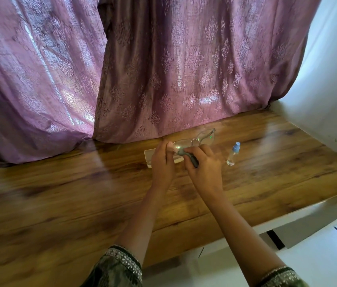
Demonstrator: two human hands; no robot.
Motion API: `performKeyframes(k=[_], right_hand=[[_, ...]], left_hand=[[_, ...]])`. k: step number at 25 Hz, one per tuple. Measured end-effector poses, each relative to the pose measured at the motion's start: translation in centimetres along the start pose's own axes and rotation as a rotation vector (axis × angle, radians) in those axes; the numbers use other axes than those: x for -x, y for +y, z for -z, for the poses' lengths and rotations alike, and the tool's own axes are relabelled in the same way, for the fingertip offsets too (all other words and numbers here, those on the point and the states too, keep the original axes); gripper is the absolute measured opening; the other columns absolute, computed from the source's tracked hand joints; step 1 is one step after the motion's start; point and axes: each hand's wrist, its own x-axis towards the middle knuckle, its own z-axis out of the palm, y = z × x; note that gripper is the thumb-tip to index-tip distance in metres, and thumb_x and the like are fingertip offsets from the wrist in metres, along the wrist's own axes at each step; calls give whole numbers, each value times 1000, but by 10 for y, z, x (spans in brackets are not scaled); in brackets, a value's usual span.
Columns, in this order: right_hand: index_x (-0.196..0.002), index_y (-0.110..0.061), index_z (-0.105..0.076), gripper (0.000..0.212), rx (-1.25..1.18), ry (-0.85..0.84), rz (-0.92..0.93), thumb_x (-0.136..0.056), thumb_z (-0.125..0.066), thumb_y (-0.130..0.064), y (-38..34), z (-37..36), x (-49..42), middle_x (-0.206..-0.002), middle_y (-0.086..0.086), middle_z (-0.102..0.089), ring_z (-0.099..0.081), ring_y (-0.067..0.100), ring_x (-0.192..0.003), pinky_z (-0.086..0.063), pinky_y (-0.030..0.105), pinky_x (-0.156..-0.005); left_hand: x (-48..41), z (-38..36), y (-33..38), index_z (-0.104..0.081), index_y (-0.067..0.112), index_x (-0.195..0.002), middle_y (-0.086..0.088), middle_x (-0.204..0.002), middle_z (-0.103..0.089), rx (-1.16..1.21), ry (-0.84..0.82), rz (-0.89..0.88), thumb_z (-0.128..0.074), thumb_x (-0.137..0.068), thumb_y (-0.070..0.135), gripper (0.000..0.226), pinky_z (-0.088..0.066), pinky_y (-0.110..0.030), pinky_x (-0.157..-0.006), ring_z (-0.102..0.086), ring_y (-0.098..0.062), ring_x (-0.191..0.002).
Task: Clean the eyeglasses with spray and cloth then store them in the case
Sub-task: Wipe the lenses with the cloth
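Note:
Clear-framed eyeglasses [200,138] are held above the wooden table [80,193], near the curtain. My left hand [162,162] grips their left end, thumb up by the lens. My right hand [203,166] pinches a grey cloth [186,155] against the left lens. A white glasses case [149,155] lies on the table under my left hand, mostly hidden by it. A small clear spray bottle [233,154] with a blue cap stands upright to the right of my right hand.
A purple patterned curtain [163,79] hangs down to the table's far edge. A white wall [333,79] closes the right side. The table's front right edge [287,220] drops off to a white floor.

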Motion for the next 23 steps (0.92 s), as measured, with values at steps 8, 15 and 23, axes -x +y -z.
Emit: performKeyframes(k=[8,15,23], right_hand=[[-94,-9,-69,15,-5,18,-13,-80,-67,-15,-10,-1,-15,-86,8,-64,-62,22,-66,-49,27,-58],[-91,-6,-70,14,-4,61,-47,-78,-68,-10,1,11,-11,-85,10,-65,-63,25,-67,-52,30,-60],[-95,-10,-68,17,-22,-22,4,-78,-69,-12,-13,-2,-5,-88,7,-64,-63,23,-72,-54,31,-60]], left_hand=[[-2,3,11,-48,17,-78,13,-70,-46,37,-24,-55,-29,-95,34,31,-34,-11,-59,-46,0,-65],[0,1,10,-47,16,-76,15,-68,-45,7,-15,-20,-27,-92,38,34,-35,-11,-59,-47,1,-64],[-2,-1,11,-47,15,-78,7,-70,-47,51,-16,8,-27,-93,38,34,-37,-21,-59,-44,-3,-64]])
